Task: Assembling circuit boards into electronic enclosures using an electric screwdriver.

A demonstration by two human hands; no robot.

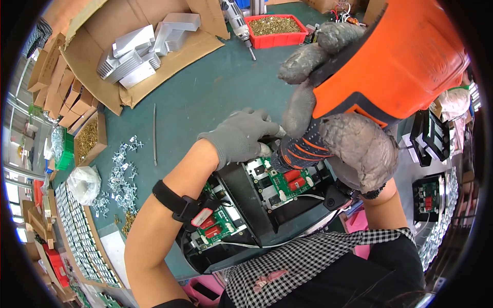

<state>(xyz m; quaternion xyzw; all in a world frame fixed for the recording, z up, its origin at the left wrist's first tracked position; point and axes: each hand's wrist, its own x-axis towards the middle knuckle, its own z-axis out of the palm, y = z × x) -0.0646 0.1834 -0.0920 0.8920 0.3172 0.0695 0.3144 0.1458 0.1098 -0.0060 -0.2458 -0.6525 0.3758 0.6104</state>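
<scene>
Green matting is covering a crowded workbench (205,97), and a black electronics chassis (257,205) is lying near its front edge, right against the person's checked shirt, showing green circuit boards (280,179) with red components inside. Taking that chassis as the landmark: the left hand (239,136), in a grey glove, is pressing down on its far rim with fingers curled loosely, and whether anything small is pinched under them cannot be told. The right hand (339,128), also gloved, is wrapping fully closed around the handle of an orange power screwdriver (390,61), which is standing just above the chassis with its nose pointing down at the far right corner. Beyond the chassis, a red tray of brass screws (276,28) is sitting, while aluminium heat sinks (141,51) are lying on cardboard far to its left, and loose metal clips (120,177) are scattered beside it on the left.
</scene>
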